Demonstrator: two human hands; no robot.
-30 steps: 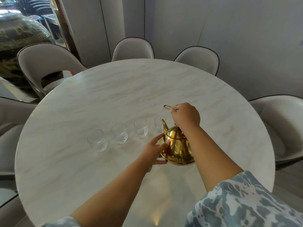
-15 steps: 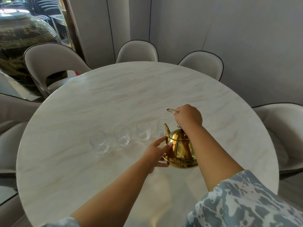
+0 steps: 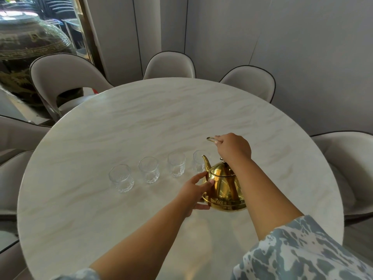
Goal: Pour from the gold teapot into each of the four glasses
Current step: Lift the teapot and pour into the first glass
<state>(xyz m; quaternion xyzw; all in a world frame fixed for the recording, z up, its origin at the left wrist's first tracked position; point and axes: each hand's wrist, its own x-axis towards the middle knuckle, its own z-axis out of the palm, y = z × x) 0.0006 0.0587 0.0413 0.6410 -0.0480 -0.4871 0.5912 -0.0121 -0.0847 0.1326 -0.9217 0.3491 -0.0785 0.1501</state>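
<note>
The gold teapot [image 3: 223, 188] sits near the middle of the round marble table [image 3: 141, 122], spout toward the glasses. My right hand [image 3: 234, 148] grips its raised wire handle from above. My left hand [image 3: 194, 191] lies against the pot's left side, fingers spread on the body and base. Several clear glasses stand in a row to the left: the leftmost glass [image 3: 121, 181], a second glass [image 3: 149, 169], a third glass [image 3: 176, 164], and the rightmost glass [image 3: 198, 161], partly hidden behind the spout. All look empty.
Pale upholstered chairs ring the table: a chair at the back left [image 3: 66, 79], a chair at the back centre [image 3: 169, 65], a chair at the back right [image 3: 250, 81], and a chair on the right [image 3: 347, 168]. A large dark urn [image 3: 26, 51] stands at the far left.
The view has shifted slightly; the hands stay on the teapot. The pot seems to have edged a little nearer the rightmost glass.
</note>
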